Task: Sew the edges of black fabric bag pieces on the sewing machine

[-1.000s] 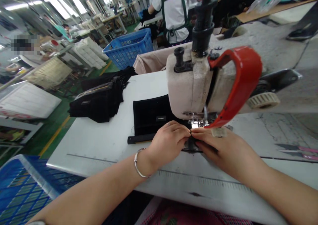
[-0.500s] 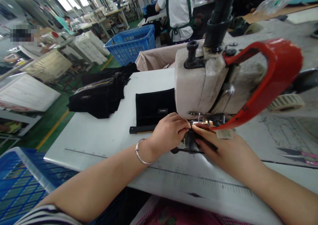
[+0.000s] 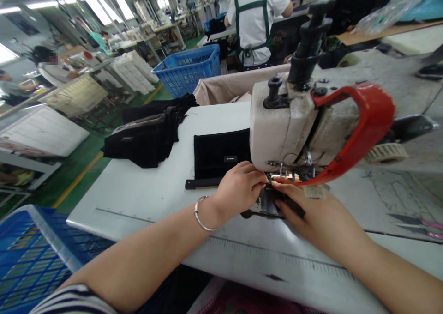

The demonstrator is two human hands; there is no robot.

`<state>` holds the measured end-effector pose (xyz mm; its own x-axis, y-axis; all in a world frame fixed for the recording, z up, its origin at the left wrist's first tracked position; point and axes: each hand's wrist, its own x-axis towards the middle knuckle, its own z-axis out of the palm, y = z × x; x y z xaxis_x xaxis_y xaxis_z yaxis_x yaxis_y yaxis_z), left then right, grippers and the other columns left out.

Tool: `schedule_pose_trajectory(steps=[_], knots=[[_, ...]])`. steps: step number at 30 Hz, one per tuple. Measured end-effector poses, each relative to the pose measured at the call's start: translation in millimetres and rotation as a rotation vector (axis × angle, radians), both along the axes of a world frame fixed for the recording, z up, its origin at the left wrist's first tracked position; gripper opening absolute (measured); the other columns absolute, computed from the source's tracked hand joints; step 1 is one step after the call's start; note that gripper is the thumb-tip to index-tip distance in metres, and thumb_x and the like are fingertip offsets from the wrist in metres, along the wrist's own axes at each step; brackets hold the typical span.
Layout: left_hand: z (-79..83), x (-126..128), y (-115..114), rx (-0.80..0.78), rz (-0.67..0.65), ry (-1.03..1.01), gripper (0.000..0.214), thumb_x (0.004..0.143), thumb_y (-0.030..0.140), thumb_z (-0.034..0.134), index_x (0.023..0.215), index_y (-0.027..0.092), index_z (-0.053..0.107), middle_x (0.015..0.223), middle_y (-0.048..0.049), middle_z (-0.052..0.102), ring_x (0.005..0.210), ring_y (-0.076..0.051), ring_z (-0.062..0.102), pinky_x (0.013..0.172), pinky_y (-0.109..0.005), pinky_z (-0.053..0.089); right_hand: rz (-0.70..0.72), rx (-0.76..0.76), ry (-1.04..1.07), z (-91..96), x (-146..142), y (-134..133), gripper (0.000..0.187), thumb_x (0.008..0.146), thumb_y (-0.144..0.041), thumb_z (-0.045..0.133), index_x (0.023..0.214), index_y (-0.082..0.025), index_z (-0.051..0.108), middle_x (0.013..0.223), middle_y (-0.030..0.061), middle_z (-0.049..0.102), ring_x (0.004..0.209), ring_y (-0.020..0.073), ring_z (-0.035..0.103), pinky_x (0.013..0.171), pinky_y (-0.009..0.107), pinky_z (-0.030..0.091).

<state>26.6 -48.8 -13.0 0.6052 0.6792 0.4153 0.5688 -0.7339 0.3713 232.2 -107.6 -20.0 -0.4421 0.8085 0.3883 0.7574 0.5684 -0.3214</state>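
Note:
A black fabric piece [image 3: 216,154] with a small label lies on the white table, partly behind the sewing machine [image 3: 273,129]. A dark strip with a zipper-like edge [image 3: 200,184] runs along its near side. My left hand [image 3: 240,187] is closed over that near edge, its fingertips pinched close to the needle. My right hand [image 3: 308,208] lies right of the needle, fingers closed over a dark strip of fabric [image 3: 292,204] beneath the machine head. The presser foot area is partly hidden by the fingertips.
Stacked black fabric pieces [image 3: 148,136] lie at the table's left edge. Pink-handled scissors [image 3: 422,224] rest at the right. One blue basket [image 3: 58,240] stands at lower left, another blue basket [image 3: 190,71] behind the table. A person in a green-strapped apron [image 3: 254,23] stands beyond.
The view has shifted slightly, so everything sits a little lower and mostly farther right in it. Both hands keep about the same place at the needle, with no clear movement of the fabric.

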Motion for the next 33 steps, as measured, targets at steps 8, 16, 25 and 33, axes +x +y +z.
schedule_pose_trajectory(steps=[8, 16, 25, 33], knots=[[-0.8, 1, -1, -0.007, 0.016, 0.000, 0.013, 0.086, 0.011, 0.059, 0.080, 0.019, 0.068, 0.084, -0.0023, 0.070, 0.082, -0.018, 0.063, 0.083, -0.032, 0.052, 0.017, -0.005, 0.009, -3.2, 1, 1, 0.036, 0.090, -0.021, 0.052, 0.126, -0.018, 0.053, 0.122, 0.0125, 0.062, 0.109, 0.0312, 0.058, 0.091, 0.051, 0.051], [-2.4, 2, 0, -0.010, 0.048, -0.017, 0.013, 0.083, 0.010, 0.061, 0.082, 0.020, 0.070, 0.084, -0.0034, 0.071, 0.083, -0.019, 0.065, 0.082, -0.034, 0.054, 0.004, -0.067, 0.044, -5.4, -2, 2, 0.036, 0.088, -0.017, 0.053, 0.124, -0.017, 0.055, 0.122, 0.0149, 0.059, 0.110, 0.0325, 0.054, 0.089, 0.053, 0.050], [-9.4, -5, -5, -0.121, 0.110, -0.055, 0.017, 0.082, 0.009, 0.062, 0.084, 0.024, 0.069, 0.088, 0.0012, 0.073, 0.087, -0.021, 0.067, 0.082, -0.036, 0.054, -0.013, -0.148, 0.172, 5.3, -11, -1, 0.028, 0.079, -0.010, 0.056, 0.104, -0.021, 0.062, 0.113, 0.0069, 0.062, 0.108, 0.0251, 0.053, 0.095, 0.042, 0.046], [-2.8, -2, 2, -0.103, 0.125, 0.019, 0.015, 0.084, 0.012, 0.062, 0.089, 0.024, 0.069, 0.096, -0.0012, 0.071, 0.095, -0.022, 0.064, 0.088, -0.038, 0.052, -0.050, -0.078, 0.179, 2.7, -11, 2, 0.029, 0.079, -0.009, 0.056, 0.104, -0.022, 0.063, 0.107, 0.0067, 0.064, 0.106, 0.0230, 0.057, 0.091, 0.038, 0.050]])
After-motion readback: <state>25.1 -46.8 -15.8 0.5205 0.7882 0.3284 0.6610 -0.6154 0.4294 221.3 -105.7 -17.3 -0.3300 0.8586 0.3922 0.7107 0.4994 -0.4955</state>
